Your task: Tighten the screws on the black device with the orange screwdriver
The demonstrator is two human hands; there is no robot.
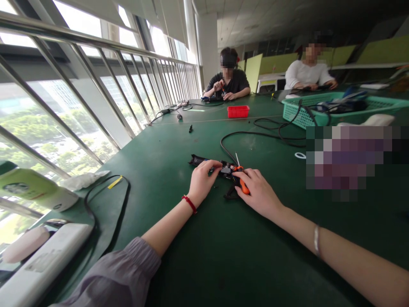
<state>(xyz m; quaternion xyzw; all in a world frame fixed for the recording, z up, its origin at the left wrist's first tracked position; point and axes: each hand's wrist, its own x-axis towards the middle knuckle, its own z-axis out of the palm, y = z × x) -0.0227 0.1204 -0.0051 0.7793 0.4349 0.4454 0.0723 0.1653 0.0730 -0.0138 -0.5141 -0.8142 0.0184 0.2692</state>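
A black device [198, 160] with a cable lies on the green table [223, 238] in front of me. My left hand [202, 181], with a red cord on its wrist, rests over the device with its fingers curled onto it. My right hand [258, 192] is closed round the orange handle of a screwdriver [242, 181]; its thin metal shaft sticks up behind the fingers. A small black part [230, 195] lies just below the hands.
A black cable [255, 134] runs from the device toward a green basket [294, 117]. A red box [238, 111] sits farther back. Two people work at the far end. At left lie a looped strap [105, 204], a white bottle [32, 189] and a white strip [41, 264].
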